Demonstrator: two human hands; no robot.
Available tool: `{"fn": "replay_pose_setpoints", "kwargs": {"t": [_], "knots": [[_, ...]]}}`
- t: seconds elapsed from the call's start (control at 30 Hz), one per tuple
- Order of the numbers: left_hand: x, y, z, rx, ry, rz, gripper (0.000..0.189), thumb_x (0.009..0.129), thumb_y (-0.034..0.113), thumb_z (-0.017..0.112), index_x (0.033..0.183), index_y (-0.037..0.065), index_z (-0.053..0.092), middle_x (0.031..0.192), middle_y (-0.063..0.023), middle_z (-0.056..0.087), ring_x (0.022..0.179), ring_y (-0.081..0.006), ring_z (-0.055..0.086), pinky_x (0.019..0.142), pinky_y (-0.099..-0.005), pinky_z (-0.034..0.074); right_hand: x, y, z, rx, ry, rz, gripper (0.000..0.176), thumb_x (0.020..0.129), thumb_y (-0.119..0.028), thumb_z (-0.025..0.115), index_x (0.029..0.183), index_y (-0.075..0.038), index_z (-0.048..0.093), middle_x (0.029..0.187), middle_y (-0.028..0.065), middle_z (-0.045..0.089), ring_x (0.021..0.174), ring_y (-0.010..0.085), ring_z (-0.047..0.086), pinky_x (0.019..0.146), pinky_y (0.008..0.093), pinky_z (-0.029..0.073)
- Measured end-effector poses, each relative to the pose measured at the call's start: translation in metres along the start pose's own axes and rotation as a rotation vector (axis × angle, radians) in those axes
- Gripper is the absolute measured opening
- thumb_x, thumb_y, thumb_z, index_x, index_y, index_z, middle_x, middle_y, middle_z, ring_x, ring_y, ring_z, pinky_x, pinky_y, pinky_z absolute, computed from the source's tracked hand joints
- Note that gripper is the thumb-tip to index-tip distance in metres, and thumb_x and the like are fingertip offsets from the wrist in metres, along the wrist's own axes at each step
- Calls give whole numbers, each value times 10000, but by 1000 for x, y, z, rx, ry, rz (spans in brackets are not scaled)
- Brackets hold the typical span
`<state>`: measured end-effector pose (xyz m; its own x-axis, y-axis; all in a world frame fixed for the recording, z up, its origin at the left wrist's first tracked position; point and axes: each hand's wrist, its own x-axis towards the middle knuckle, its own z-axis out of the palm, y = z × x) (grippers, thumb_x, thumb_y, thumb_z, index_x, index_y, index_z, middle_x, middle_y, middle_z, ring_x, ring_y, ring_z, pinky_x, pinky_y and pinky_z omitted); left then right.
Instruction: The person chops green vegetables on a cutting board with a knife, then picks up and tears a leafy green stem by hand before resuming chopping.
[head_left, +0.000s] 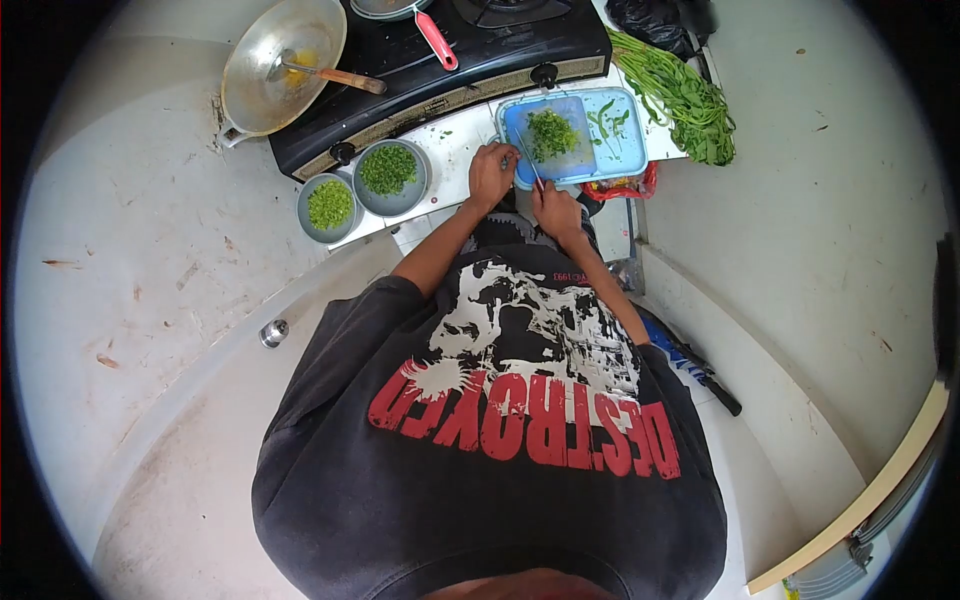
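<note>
My right hand [557,212] is closed around the handle of a knife [537,180], its thin blade slanting up and left over the blue cutting board [575,165]. Close to that blade, at the board's left edge, my left hand [492,174] has its fingers curled together; what they hold, if anything, is too small to make out. A heap of chopped green leaves [552,134] lies on the board just beyond the knife. The board rests in a light blue tray [632,150], with loose leaf bits [608,122] on its right side.
Left of my hands stand two grey bowls of chopped greens, one darker [388,170], one lighter [330,204]. Behind is a black stove [400,100], with a wok [245,85] and wooden-handled spatula [350,80] at left. Leafy stalks [690,110] lie right of the tray.
</note>
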<state>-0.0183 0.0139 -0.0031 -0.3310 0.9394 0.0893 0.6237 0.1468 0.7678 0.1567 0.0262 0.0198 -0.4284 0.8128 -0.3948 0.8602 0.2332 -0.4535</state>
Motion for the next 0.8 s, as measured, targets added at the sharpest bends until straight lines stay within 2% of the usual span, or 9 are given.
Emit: {"fn": "replay_pose_setpoints", "kwargs": {"t": [0.27, 0.37, 0.47, 0.57, 0.8], "knots": [[0, -4, -3, 20, 6, 85, 89, 855, 66, 690, 913, 38, 752, 877, -131, 663, 849, -352, 619, 790, -442, 491, 4, 0, -1, 11, -12, -56, 395, 1015, -383, 506, 1020, -1, 609, 801, 271, 702, 779, 467, 702, 748, 559, 556], [1, -5, -4, 55, -68, 31, 103, 891, 105, 679, 941, 50, 751, 935, -132, 690, 895, -343, 631, 834, -435, 496, 10, -1, 0, -8, -21, -64, 392, 1015, -377, 503, 1018, 1, 609, 812, 269, 705, 782, 461, 705, 751, 558, 559], [0, -3, -3, 35, -42, 20, 105, 891, 119, 687, 940, 49, 747, 922, -126, 686, 875, -335, 633, 821, -431, 499, 17, 4, 10, -20, 8, -75, 403, 1019, -392, 490, 1019, -6, 608, 795, 272, 699, 771, 464, 700, 727, 570, 560], [1, 4, -3, -50, -28, -73, 60, 862, 70, 688, 889, 36, 730, 876, -141, 673, 870, -373, 624, 798, -457, 500, 13, 8, 10, -23, 33, -92, 413, 1020, -405, 486, 1017, -10, 607, 775, 277, 693, 756, 469, 697, 706, 581, 558], [1, 7, -3, 36, -13, -19, 65, 863, 88, 684, 894, 44, 720, 869, -129, 673, 834, -342, 622, 783, -436, 498, -5, 3, -3, 11, 12, -6, 407, 1017, -384, 495, 1029, 6, 610, 799, 277, 697, 792, 467, 701, 750, 565, 557]]}}
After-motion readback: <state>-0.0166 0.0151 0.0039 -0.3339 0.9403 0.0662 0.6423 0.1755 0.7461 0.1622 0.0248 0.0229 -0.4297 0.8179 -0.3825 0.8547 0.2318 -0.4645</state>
